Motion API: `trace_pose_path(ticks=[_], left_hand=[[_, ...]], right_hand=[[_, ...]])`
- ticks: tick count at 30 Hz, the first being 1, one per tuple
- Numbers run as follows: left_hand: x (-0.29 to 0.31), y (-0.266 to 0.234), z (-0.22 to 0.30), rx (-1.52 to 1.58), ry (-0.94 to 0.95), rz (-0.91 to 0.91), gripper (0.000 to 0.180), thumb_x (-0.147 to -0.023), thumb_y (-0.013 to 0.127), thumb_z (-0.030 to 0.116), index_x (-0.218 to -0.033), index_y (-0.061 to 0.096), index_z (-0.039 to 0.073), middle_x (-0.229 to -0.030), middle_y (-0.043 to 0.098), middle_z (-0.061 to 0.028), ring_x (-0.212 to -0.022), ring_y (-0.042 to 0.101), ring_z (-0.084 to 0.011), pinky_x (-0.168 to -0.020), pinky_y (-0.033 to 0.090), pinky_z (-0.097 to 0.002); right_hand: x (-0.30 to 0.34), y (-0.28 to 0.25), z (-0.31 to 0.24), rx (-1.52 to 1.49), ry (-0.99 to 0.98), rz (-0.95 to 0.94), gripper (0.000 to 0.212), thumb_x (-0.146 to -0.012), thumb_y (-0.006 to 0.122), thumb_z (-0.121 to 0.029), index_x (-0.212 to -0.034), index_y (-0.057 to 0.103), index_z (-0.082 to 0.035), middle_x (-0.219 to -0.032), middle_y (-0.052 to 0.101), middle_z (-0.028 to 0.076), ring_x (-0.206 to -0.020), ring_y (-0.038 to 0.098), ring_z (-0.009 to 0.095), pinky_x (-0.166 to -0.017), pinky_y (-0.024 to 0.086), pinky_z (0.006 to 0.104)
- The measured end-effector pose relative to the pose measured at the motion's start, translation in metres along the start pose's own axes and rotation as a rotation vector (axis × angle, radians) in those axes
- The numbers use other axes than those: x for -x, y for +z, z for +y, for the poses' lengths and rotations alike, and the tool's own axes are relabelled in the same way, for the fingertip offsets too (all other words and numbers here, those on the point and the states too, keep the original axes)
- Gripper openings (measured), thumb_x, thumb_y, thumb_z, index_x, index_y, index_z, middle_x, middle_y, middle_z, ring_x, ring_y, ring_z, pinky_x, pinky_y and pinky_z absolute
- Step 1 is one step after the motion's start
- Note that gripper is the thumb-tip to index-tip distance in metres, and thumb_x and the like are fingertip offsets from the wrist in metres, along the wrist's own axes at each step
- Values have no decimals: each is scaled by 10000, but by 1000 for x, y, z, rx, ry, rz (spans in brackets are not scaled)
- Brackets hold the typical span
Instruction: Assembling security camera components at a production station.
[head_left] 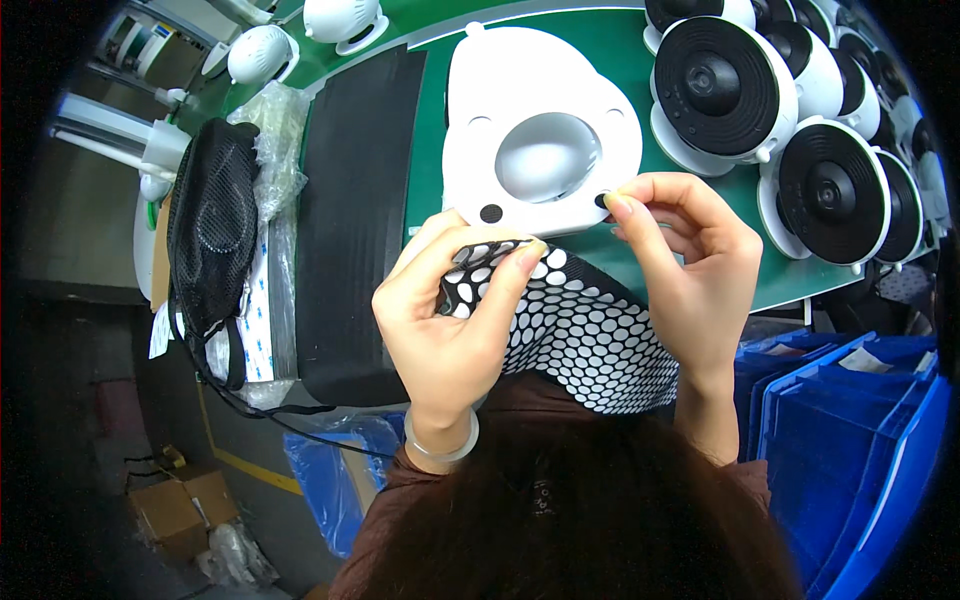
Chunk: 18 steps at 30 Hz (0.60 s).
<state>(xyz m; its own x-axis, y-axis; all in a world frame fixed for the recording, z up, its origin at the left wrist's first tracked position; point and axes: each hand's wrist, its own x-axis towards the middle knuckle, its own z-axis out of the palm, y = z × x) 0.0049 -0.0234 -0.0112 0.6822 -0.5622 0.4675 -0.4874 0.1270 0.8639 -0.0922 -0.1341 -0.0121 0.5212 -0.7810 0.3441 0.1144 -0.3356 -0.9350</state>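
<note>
A white plastic housing (545,85) with a large round opening lies on the green table in front of me. One black round pad (491,213) sits on its near left corner. At the near right corner my right hand (695,260) pinches a second small black round pad (602,200) against the housing. My left hand (445,310) grips the top edge of a black sheet of white dots (600,345) between thumb and fingers. That sheet hangs curved over the table's near edge, between my two hands. A pale bracelet circles my left wrist.
A black mat (355,230) lies left of the housing, with a black mesh bag (212,225) beyond it. Several white units with black round faces (725,90) crowd the right side. Blue bins (840,430) stand at lower right; a cardboard box (185,510) is on the floor.
</note>
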Motion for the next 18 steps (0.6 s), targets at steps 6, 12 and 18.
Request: trace_pose_path(ticks=[6, 12, 18], left_hand=[[-1, -1, -3, 4, -6, -3, 126, -677, 673, -67, -794, 632, -43, -717, 572, -50, -658, 529, -89, -582, 395, -199], [0, -5, -2, 61, -47, -5, 127, -685, 665, -81, -803, 626, -57, -763, 595, -66, -694, 544, -90, -623, 415, -205], [19, -19, 22, 132, -220, 100, 110, -701, 653, -91, -801, 620, -57, -748, 632, -74, -679, 562, -76, -621, 429, -180]], right_hand=[[-1, 1, 2, 54, -64, 4, 99, -766, 651, 5, -838, 601, 52, -784, 643, 86, -704, 625, 105, -641, 516, 202], [-10, -8, 12, -328, 117, -90, 385, -770, 651, 2, -1077, 419, 20, -793, 642, 154, -718, 643, 168, -604, 526, 227], [14, -18, -8, 140, -243, -50, 267, -786, 591, 27, -1051, 553, 35, -928, 646, 138, -832, 618, 161, -695, 491, 233]])
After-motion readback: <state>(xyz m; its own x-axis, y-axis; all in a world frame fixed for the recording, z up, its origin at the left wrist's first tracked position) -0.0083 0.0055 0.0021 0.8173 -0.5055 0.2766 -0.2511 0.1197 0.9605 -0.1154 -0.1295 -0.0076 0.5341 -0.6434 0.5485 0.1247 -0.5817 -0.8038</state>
